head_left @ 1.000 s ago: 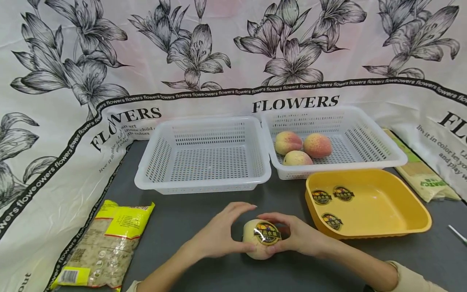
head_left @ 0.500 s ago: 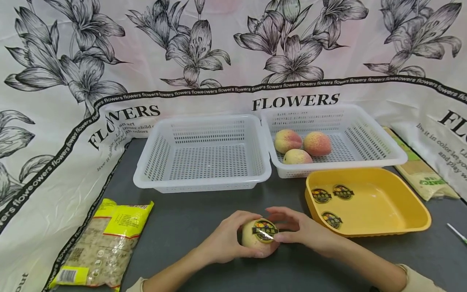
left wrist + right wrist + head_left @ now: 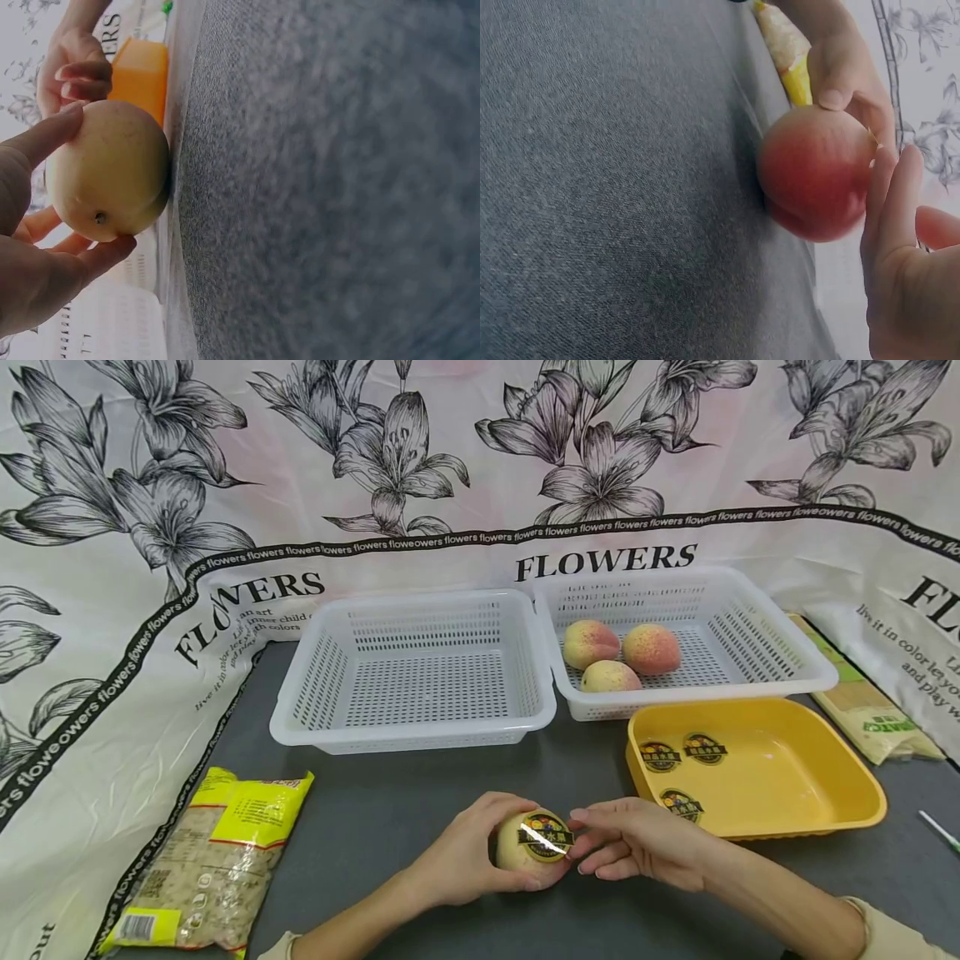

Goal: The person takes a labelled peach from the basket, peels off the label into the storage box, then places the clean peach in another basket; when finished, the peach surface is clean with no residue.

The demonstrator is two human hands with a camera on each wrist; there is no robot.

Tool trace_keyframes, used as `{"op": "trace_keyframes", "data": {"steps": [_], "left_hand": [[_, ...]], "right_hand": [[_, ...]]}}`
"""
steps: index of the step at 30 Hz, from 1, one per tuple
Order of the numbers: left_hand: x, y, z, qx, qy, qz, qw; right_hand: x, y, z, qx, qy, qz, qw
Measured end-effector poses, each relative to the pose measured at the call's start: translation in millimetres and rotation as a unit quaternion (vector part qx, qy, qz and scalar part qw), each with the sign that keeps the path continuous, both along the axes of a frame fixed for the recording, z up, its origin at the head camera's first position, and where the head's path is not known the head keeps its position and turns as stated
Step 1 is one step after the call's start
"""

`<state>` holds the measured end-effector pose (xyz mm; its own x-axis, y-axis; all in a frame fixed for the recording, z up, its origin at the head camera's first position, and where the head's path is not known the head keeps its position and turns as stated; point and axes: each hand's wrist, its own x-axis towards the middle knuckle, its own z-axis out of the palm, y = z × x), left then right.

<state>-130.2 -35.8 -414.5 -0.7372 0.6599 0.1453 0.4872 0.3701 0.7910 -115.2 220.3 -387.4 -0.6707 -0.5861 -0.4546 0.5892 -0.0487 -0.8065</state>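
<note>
a peach [image 3: 534, 852] sits on the dark counter [image 3: 390, 810] near its front edge, between two hands. the left hand [image 3: 461, 860] curls around it, covering its left side and underside. its round sticker [image 3: 546, 837] faces up toward the person; the sticker's print is too small to read. the stem dimple points toward the left wrist. the right hand [image 3: 637, 843] rests its loosely straight fingertips against the peach's right side.

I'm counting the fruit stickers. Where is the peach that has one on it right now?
In the head view, the stickered yellow-pink peach sits front and centre on the grey table, gripped by the left hand, just left of the yellow plastic tray.
</note>
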Motion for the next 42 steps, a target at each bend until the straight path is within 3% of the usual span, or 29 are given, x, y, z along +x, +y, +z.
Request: {"op": "trace_keyframes", "data": {"steps": [17, 22, 27, 33, 42], "left_hand": [[3.6, 3, 0.8, -0.001, 0.017, 0.003, 0.9999], [3.8, 4, 1.0, -0.009, 0.023, 0.005, 0.9997], [4.2, 5, 2.7, -0.020, 0.020, 0.004, 0.9996], [4.5, 2, 3.9, -0.025, 0.015, 0.012, 0.9995], [5.3, 0, 1.8, -0.024, 0.006, 0.012, 0.9996]], "right_hand": [[2.3, -11, 6.8, 0.084, 0.043, -0.023, 0.995], [4.7, -16, 13.3, 0.129, 0.081, -0.048, 0.987], [8.0, -18, 37.5, 0.172, 0.127, -0.072, 0.974], [-0.6, 6, 65.6, 0.165, 0.168, -0.088, 0.968], [-21.1, 66, 45.0, 0.249, 0.186, -0.112, 0.944]]}}
